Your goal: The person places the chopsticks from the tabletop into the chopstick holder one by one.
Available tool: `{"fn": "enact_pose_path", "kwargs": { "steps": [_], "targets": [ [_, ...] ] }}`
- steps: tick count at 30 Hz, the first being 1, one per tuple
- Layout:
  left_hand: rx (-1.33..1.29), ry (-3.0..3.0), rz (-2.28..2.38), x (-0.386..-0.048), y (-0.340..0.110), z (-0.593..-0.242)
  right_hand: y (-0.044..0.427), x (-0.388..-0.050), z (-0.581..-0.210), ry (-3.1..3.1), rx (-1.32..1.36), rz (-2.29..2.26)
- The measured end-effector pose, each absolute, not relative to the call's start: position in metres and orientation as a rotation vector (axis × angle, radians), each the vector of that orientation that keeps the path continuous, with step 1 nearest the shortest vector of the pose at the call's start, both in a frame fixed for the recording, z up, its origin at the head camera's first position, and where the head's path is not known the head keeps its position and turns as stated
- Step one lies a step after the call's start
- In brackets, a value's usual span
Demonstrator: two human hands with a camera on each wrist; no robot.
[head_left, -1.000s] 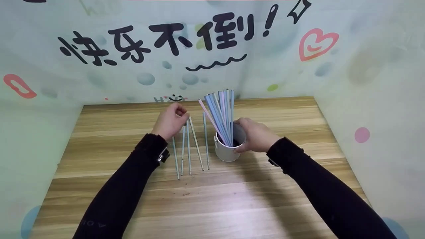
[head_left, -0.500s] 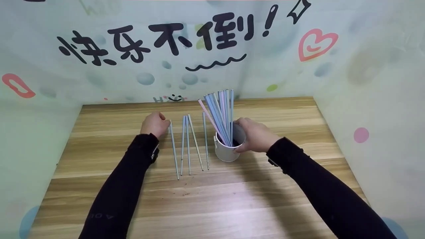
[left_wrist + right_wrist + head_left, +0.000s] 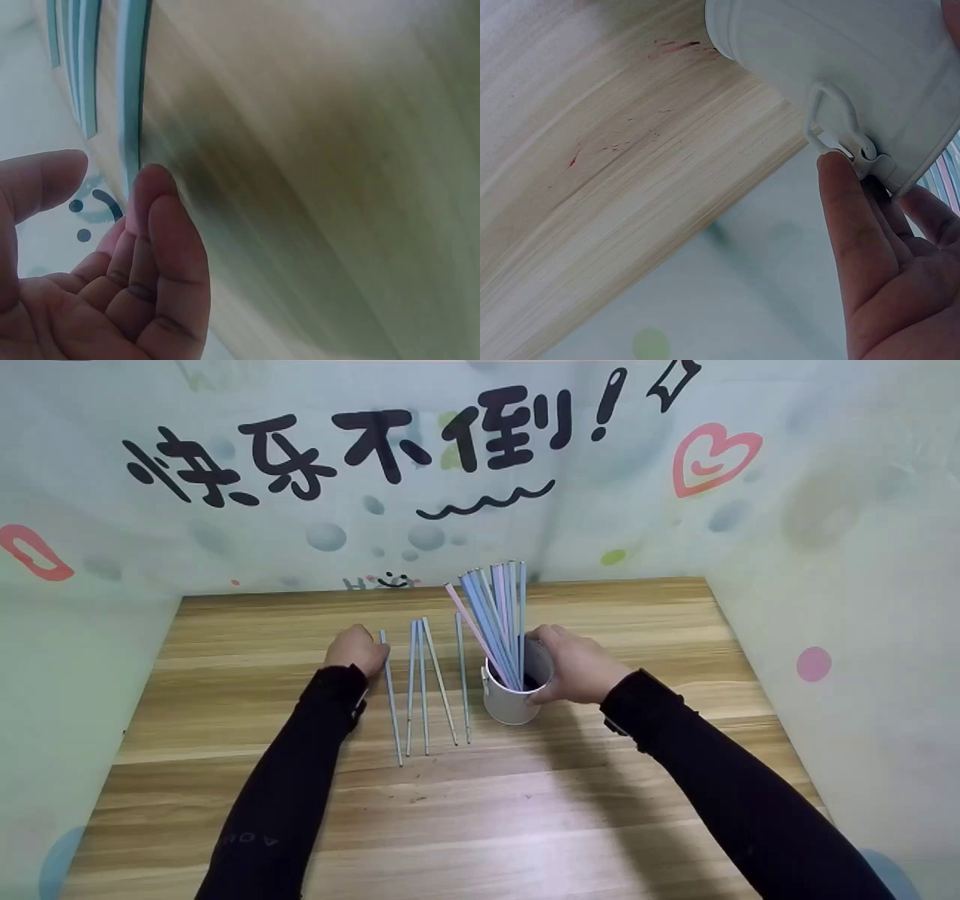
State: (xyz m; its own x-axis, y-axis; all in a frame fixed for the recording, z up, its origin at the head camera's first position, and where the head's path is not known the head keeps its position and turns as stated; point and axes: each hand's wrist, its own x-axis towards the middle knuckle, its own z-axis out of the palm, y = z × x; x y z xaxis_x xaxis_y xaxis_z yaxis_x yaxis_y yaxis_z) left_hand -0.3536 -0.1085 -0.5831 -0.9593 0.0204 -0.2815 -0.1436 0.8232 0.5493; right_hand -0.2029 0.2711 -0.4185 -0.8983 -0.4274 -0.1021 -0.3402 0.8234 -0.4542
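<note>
My left hand is at the far end of the leftmost blue stick, one of several long, thin pastel sticks lying roughly side by side on the table. In the left wrist view, the fingertips meet that stick while the thumb stands well apart, so nothing is pinched. My right hand grips a small white bucket by its rim, thumb on the near side. Blue, pink and pale sticks lean upright inside it. A wire handle on the bucket's side touches a right fingertip.
The wood-grain table ends at a printed backdrop behind, with pale walls on both sides. Small reddish marks dot the tabletop. A pale stick and a blue one lie nearest the bucket.
My left hand has moved left from the middle sticks to the leftmost one, then slightly toward me along it. My right hand and the bucket have stayed put.
</note>
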Motion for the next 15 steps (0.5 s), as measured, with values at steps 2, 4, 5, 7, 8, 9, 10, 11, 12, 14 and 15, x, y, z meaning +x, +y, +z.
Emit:
{"fn": "enact_pose_path", "kwargs": {
  "steps": [2,4,5,7,8,9,10,11,12,14,15],
  "targets": [
    [-0.092,2.738,0.829,-0.351,-0.105,-0.581,0.271,-0.202,-0.417,2.805,-0.593,-0.647],
    [-0.096,2.74,0.821,-0.35,-0.102,-0.579,0.27,-0.202,-0.417,2.805,-0.594,-0.647],
    [-0.095,2.741,0.818,-0.349,-0.101,-0.578,0.27,-0.202,-0.416,2.805,-0.594,-0.646],
    [-0.086,2.742,0.813,-0.349,-0.099,-0.578,0.27,-0.202,-0.416,2.805,-0.595,-0.647],
    [-0.084,2.738,0.815,-0.348,-0.099,-0.578,0.27,-0.202,-0.416,2.805,-0.597,-0.646],
    [-0.082,2.733,0.814,-0.348,-0.098,-0.577,0.27,-0.202,-0.416,2.807,-0.599,-0.645],
    [-0.082,2.732,0.809,-0.348,-0.096,-0.577,0.27,-0.202,-0.416,2.806,-0.599,-0.646],
    [-0.078,2.732,0.805,-0.348,-0.095,-0.577,0.271,-0.203,-0.417,2.807,-0.6,-0.645],
    [-0.07,2.735,0.799,-0.348,-0.095,-0.577,0.271,-0.203,-0.418,2.809,-0.603,-0.645],
    [-0.061,2.742,0.795,-0.348,-0.093,-0.578,0.271,-0.203,-0.419,2.813,-0.61,-0.641],
    [-0.061,2.742,0.792,-0.348,-0.093,-0.578,0.272,-0.204,-0.419,2.815,-0.613,-0.639]
  ]
}}
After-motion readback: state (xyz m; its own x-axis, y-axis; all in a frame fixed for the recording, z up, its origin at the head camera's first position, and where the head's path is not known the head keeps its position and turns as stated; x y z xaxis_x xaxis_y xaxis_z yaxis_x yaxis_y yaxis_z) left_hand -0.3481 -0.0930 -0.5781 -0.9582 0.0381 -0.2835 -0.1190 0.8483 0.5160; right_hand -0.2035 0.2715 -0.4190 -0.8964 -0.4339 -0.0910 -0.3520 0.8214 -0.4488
